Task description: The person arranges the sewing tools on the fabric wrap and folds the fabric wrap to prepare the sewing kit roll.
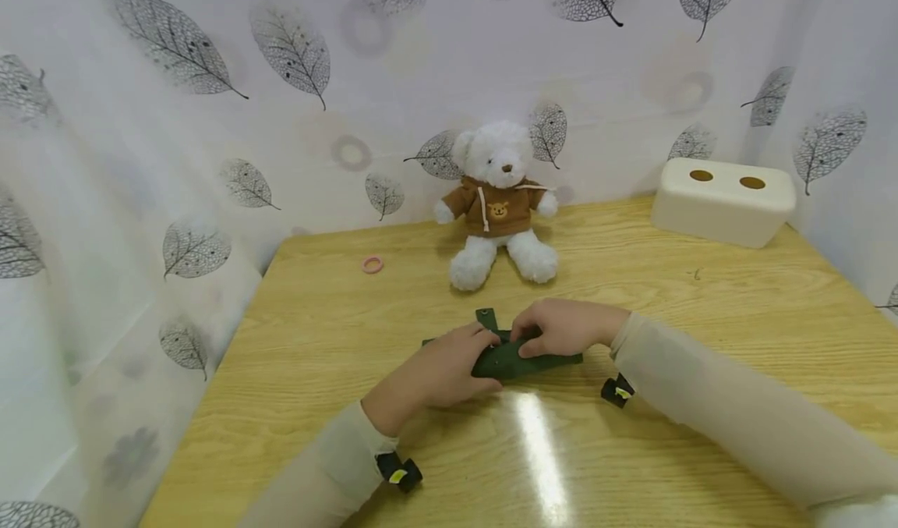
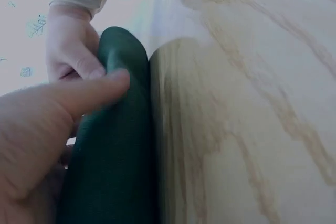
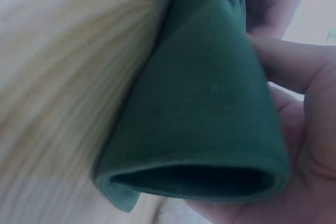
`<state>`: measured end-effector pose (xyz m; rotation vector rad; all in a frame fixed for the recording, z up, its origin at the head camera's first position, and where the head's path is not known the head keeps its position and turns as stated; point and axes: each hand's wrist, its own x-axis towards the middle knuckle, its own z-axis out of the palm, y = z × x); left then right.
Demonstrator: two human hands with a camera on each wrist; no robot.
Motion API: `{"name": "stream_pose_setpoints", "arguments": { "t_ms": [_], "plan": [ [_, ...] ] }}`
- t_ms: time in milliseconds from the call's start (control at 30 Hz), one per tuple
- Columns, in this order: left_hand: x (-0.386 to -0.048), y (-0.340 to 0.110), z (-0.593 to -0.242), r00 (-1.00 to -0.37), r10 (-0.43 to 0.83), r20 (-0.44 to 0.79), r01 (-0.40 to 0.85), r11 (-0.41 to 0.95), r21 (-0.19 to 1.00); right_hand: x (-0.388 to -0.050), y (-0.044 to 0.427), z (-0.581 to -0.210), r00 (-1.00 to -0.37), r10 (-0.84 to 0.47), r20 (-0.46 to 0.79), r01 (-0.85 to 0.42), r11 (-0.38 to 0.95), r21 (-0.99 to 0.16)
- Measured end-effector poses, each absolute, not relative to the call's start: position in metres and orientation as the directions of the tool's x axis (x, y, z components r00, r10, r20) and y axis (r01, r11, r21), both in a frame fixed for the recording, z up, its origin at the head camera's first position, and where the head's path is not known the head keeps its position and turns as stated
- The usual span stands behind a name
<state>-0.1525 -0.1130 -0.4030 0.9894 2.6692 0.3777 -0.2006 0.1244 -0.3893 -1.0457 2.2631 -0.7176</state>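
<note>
A dark green folded sheet of soft material (image 1: 522, 363) lies on the table between my hands, with a snap strap (image 1: 486, 317) sticking up at its far side. My left hand (image 1: 452, 364) grips its left part; the left wrist view shows the thumb (image 2: 100, 94) pressed on the green face. At the upper edge, my right hand (image 1: 567, 327) pinches the material between thumb and fingers. Seen from the right wrist, the green sheet (image 3: 210, 98) curves into a flattened tube with an open end. Its inside is dark, and some fingertips are hidden behind it.
A white teddy bear (image 1: 498, 200) in a brown hoodie sits behind the hands. A pink ring (image 1: 372, 264) lies at the back left of the wooden table (image 1: 316, 317). At the back right stands a cream box (image 1: 722, 208) with two holes. Leaf-patterned curtains hang behind.
</note>
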Motion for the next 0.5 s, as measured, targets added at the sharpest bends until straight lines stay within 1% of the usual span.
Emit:
{"name": "stream_pose_setpoints", "arguments": {
  "t_ms": [133, 200, 300, 500],
  "plan": [
    [-0.157, -0.113, -0.404, -0.759, 0.639, -0.125, 0.575, 0.747, 0.334, -0.211, 0.124, -0.39, -0.572, -0.76, -0.309, -0.44, 0.602, -0.666],
    [-0.161, -0.114, -0.405, -0.77, 0.629, -0.108, 0.569, 0.753, 0.33, -0.214, 0.123, -0.391, -0.587, -0.745, -0.318, -0.429, 0.619, -0.658],
    [-0.166, -0.115, -0.405, -0.778, 0.619, -0.113, 0.556, 0.76, 0.335, -0.214, 0.122, -0.392, -0.602, -0.737, -0.309, -0.451, 0.632, -0.63],
    [-0.181, -0.12, -0.406, -0.78, 0.6, -0.179, 0.511, 0.776, 0.371, -0.209, 0.117, -0.394, -0.618, -0.739, -0.269, -0.554, 0.652, -0.518]
  ]
}}
